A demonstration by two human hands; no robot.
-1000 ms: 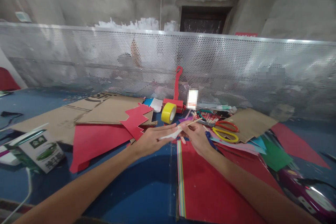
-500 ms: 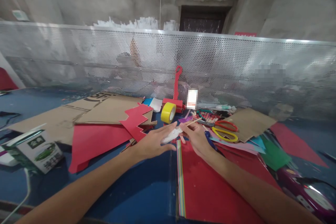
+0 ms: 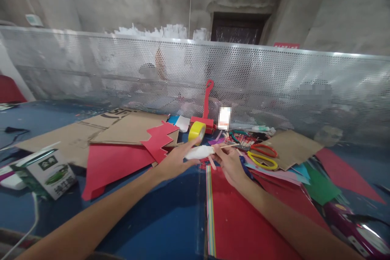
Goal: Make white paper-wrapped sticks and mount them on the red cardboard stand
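My left hand (image 3: 170, 164) is wrapped loosely around a white, soft-looking tube-like thing (image 3: 199, 152), whose exact kind I cannot make out. Its narrow end points right and meets the fingertips of my right hand (image 3: 230, 164). Those fingers pinch a thin wooden stick (image 3: 229, 146) that points away to the right. Below them a short pale pink stick (image 3: 212, 163) shows. Just behind my left fingers stands a roll of yellow tape (image 3: 196, 131). A stack of coloured paper with a red top sheet (image 3: 243, 219) lies under my right forearm.
Scissors with red and yellow handles (image 3: 262, 158) lie right of my hands. Flat cardboard (image 3: 122, 128) and a zigzag red piece (image 3: 158, 140) are at left. A red long-handled paper form (image 3: 207, 103) stands before the perforated metal screen (image 3: 122, 65). A carton (image 3: 51, 174) stands front left.
The view has shifted slightly. My left hand has opened its grip a little, and more of the white thing shows. The stick in my right hand has tilted flatter.
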